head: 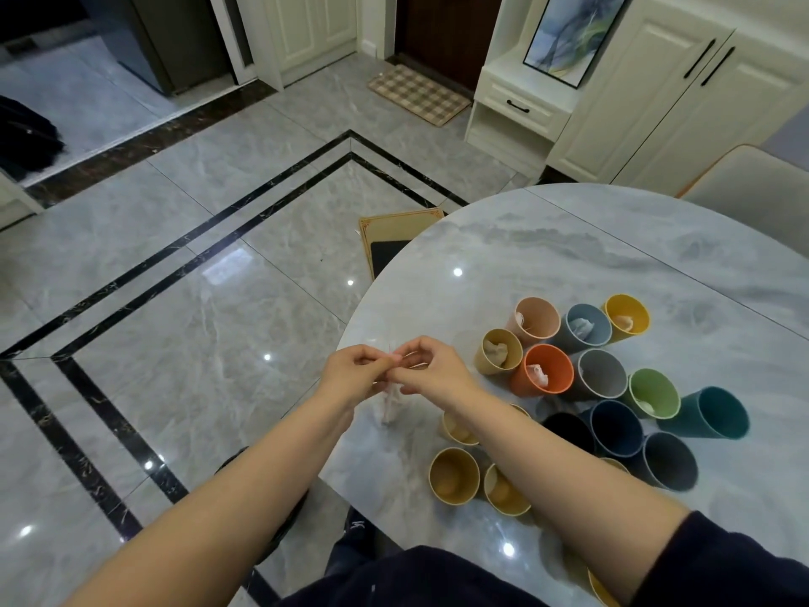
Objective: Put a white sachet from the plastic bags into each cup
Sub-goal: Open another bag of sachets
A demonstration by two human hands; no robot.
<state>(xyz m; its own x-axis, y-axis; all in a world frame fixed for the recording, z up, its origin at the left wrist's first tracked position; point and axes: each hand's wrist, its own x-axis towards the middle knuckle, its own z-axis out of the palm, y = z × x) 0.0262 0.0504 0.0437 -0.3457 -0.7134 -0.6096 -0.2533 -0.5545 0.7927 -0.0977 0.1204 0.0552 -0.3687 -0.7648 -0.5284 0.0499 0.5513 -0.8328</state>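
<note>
A clear plastic bag (391, 400), seemingly holding a white sachet, hangs beside upright coloured cups (586, 387).

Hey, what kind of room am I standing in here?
Most likely a home dining area by the entrance: a round marble-look table, a doormat in front of a dark door, and white built-in cabinets beside it.

Single view only: head-worn wide-angle camera, aimed forward and steeply down. Lens sits above near edge of round marble table (569, 256), which fills right half of frame. Tiled floor (175, 278) fills left half. Both forearms enter from near edge, close to lens. Cabinets (656, 102) and doorway at far edge. Wide-angle distortion bends straight lines. No second view to overlap.
</note>
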